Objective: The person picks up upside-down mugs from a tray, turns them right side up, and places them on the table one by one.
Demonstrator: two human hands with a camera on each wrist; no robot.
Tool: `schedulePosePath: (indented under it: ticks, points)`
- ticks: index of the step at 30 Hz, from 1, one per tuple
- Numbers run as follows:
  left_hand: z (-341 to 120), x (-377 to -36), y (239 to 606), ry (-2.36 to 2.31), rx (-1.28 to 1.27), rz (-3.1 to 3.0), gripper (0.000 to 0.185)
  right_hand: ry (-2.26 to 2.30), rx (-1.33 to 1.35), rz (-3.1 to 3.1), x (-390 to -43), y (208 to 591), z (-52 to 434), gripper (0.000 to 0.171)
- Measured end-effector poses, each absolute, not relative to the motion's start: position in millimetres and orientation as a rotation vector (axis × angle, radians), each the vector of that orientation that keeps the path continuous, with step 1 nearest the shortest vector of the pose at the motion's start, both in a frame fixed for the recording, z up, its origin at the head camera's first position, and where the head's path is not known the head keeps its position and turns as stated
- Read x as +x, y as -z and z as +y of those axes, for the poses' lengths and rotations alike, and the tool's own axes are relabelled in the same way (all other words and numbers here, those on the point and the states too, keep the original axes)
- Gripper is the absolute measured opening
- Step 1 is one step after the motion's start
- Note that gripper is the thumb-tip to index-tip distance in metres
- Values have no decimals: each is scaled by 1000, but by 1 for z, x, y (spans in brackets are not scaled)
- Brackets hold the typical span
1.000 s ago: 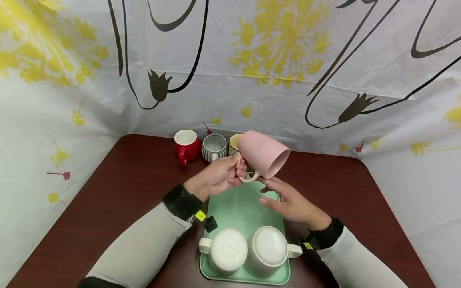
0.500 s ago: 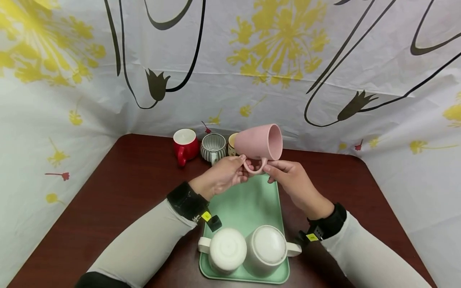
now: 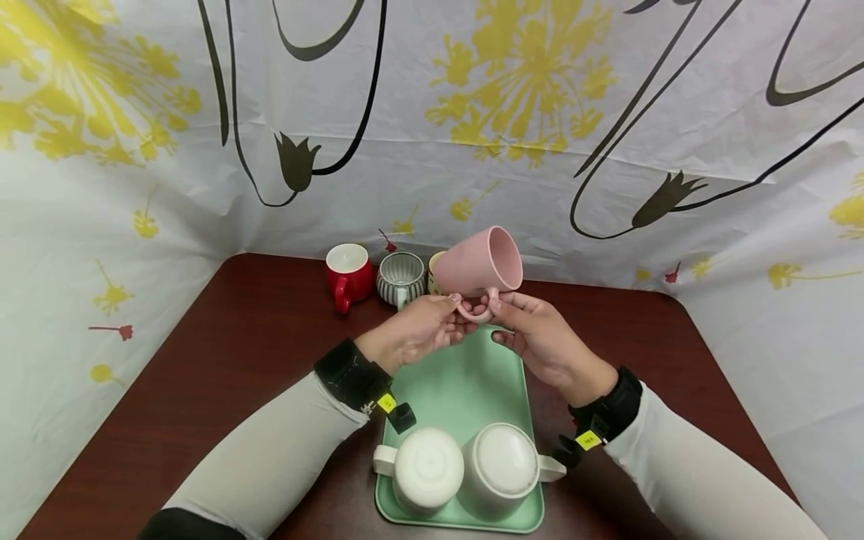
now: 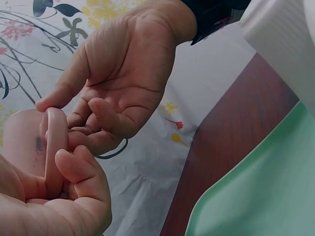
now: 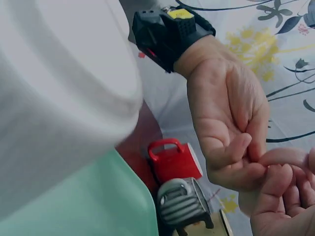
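Hiding wrist-side: pink mug's [image 3: 484, 264] mouth

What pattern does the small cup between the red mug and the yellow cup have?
The small ribbed cup has dark and light vertical stripes; the right wrist view shows it best.

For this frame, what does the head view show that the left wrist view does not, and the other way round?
Only the head view shows the whole pink mug held tilted on its side above the table, the two white mugs upside down on the near end of the green tray, and the red mug, striped cup and part of a yellow cup against the backdrop.

Only the left wrist view shows, close up, the fingers curled round the mug's handle.

Both show the left hand and right hand at the handle, the tray and the brown table.
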State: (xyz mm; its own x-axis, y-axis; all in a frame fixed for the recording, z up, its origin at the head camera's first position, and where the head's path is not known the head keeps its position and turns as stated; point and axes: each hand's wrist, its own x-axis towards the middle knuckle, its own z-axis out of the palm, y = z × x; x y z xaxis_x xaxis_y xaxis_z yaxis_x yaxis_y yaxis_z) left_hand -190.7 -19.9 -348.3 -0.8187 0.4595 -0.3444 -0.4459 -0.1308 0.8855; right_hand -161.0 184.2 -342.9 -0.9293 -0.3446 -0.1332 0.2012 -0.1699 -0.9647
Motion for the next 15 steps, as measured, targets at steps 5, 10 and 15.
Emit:
schedulePosePath:
  ticks: [5, 10, 15]
  points:
    - [-20, -192, 351, -1988, -17, 1564, 31, 2197, -173, 1693, -161, 344, 180, 15]
    - [-20, -195, 354, -1979, -38, 1551, 30, 2223, -190, 1704, -163, 344, 175, 14]
    - [-20, -198, 357, -1928, -14, 1537, 30, 2239, -182, 1719, -165, 343, 169, 17]
